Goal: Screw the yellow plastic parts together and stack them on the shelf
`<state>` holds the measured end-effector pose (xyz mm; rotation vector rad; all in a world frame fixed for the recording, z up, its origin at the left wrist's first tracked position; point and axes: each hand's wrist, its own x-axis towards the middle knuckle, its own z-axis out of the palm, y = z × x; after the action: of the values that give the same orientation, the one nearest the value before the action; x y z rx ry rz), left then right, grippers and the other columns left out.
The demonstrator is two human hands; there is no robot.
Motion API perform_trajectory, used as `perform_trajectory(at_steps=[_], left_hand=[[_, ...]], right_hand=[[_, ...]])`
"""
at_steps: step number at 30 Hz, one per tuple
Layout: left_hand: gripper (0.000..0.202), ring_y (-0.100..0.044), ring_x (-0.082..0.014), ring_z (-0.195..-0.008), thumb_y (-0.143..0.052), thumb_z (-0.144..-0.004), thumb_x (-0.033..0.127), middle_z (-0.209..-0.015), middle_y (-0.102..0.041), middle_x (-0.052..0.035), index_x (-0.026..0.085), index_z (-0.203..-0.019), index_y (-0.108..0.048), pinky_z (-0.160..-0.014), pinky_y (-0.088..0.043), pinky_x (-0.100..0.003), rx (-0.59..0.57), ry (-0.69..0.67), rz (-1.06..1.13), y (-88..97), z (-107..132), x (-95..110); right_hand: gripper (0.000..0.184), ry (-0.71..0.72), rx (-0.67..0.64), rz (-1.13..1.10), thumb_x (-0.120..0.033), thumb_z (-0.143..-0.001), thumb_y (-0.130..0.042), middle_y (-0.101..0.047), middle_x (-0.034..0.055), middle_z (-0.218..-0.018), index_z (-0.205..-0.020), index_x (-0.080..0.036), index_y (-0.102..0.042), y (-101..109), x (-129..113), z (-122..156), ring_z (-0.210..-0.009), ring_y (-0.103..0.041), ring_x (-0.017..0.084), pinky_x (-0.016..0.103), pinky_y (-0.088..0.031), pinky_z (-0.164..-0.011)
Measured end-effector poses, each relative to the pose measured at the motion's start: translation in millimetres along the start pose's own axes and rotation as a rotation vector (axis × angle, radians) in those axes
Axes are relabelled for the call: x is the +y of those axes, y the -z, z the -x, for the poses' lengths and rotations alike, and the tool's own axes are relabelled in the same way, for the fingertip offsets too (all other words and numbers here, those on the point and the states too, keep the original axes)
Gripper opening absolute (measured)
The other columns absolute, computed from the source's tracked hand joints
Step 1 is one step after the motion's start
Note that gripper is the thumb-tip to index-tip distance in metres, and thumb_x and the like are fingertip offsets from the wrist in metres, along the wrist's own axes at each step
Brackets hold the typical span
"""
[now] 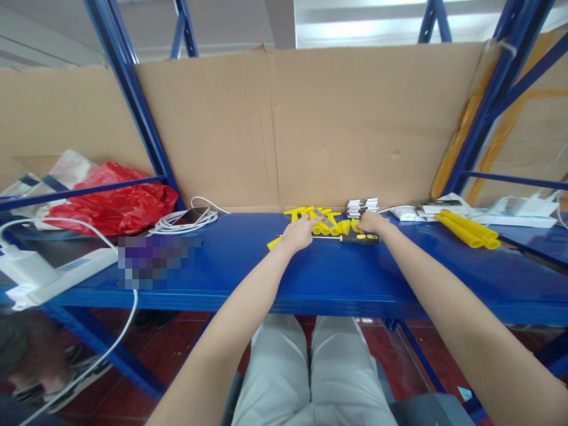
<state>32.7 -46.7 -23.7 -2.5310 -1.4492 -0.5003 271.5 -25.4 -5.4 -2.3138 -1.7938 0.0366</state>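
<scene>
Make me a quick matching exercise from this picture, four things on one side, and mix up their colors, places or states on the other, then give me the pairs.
Things:
1. Screwdriver
2. Plastic bag
3. Cable
4. Cardboard

Descriptions:
A. Red and crumpled
B. Standing up along the back of the blue table
C. Black and yellow at the handle, lying just on the near side of the right hand
D. White and coiled

Right pairs: 1-C, 2-A, 3-D, 4-B

Purplish item (pixel 151 254) blurred by pixelation
</scene>
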Motion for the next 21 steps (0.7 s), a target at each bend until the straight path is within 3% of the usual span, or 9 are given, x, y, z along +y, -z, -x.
perform_trajectory(at_steps=[5,14,21], left_hand=[[0.054,-0.064,-0.0249,-0.111,-0.046,-0.092,0.017,-0.125,-0.06,-0.0111,0.03,-0.144,-0.05,-0.095,-0.051,-0.036,0.015,-0.013,0.035,-0.9,0,0],[0.054,-0.063,-0.0255,-0.112,-0.047,-0.092,0.016,-0.125,-0.06,-0.0111,0.029,-0.144,-0.051,-0.095,-0.051,-0.036,0.016,-0.006,0.057,0.6,1,1],[0.054,-0.062,-0.0253,-0.114,-0.045,-0.092,0.015,-0.126,-0.061,-0.0114,0.028,-0.144,-0.051,-0.096,-0.05,-0.036,0.0,-0.022,0.063,0.2,1,2]], right_hand=[[0.051,-0.016,-0.005,0.025,-0.031,-0.074,-0.075,-0.066,0.0236,-0.121,-0.12,-0.012,-0.068,-2,-4,-7,-0.117,-0.061,0.037,0.049,-0.047,-0.095],[0.046,-0.06,0.038,-0.01,-0.026,-0.081,-0.063,-0.065,0.0247,-0.122,-0.123,-0.009,-0.067,-13,-8,-4,-0.118,-0.061,0.034,0.042,-0.048,-0.095],[0.045,-0.079,0.062,-0.015,-0.024,-0.087,-0.055,-0.062,0.0264,-0.128,-0.127,-0.006,-0.064,-7,-10,7,-0.125,-0.056,0.035,0.047,-0.041,-0.103]])
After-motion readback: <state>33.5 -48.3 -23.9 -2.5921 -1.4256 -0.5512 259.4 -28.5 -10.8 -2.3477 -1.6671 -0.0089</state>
